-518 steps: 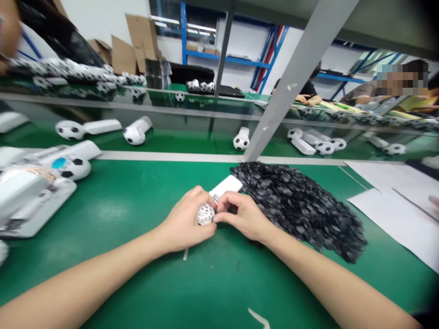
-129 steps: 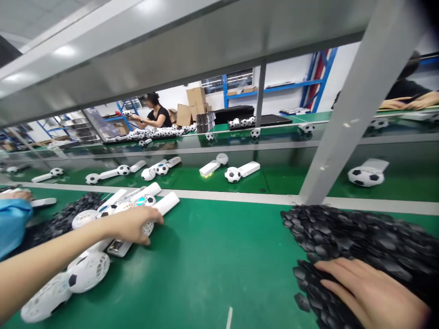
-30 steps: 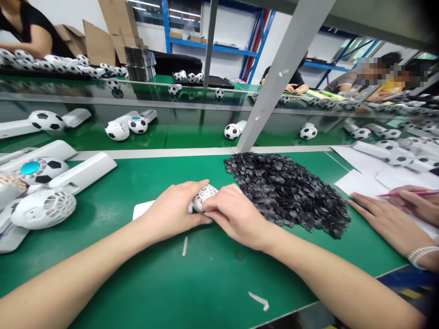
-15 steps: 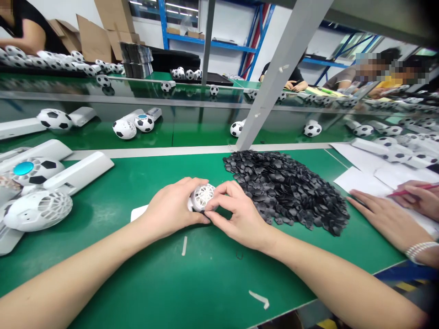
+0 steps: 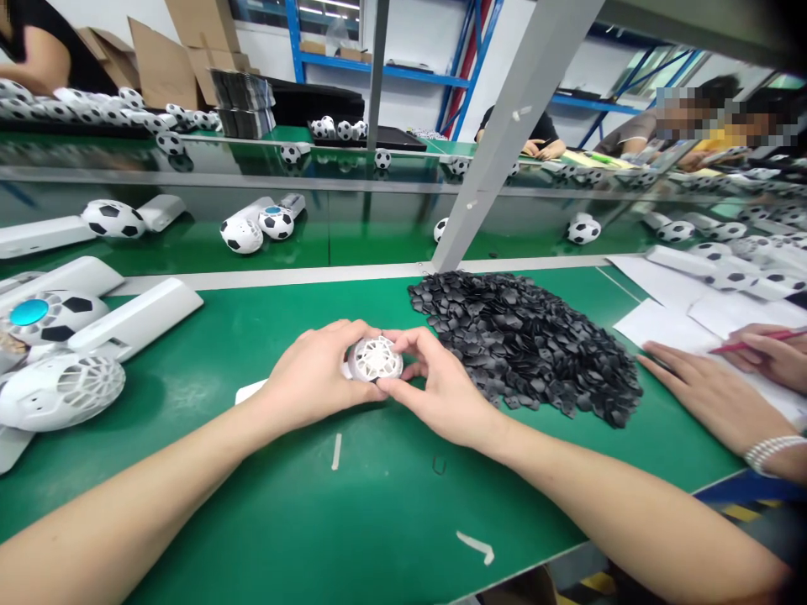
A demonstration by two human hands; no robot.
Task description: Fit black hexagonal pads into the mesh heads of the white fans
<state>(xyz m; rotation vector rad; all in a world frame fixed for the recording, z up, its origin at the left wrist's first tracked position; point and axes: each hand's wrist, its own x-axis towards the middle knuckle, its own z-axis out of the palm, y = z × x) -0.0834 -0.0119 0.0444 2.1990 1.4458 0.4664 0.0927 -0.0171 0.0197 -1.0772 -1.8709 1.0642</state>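
Between my hands is a white handheld fan (image 5: 378, 359) with a round head, its web-like grille facing up toward me. My left hand (image 5: 319, 370) wraps the head from the left, thumb at the near side and fingers over the far side. Part of a white handle (image 5: 250, 390) shows from beneath that hand. On the right of the head, my right hand (image 5: 435, 378) pinches the rim between thumb and bent fingers. Whether a small piece sits under those fingertips is hidden. Just beyond my right hand lies a heap of small black pentagon pieces (image 5: 523, 344).
Football-patterned fans (image 5: 63, 391) lie at the left, and others ride the green conveyor (image 5: 378, 227) beyond. A slanted grey post (image 5: 498, 134) rises behind the heap. At right, another person's hands (image 5: 712, 395) rest on papers (image 5: 649, 323), one with a red pen. Tape scraps (image 5: 476, 547) lie nearer.
My right fingers have shifted from over the grille to its right edge, leaving more of the grille visible. Fans on the near conveyor have moved right.
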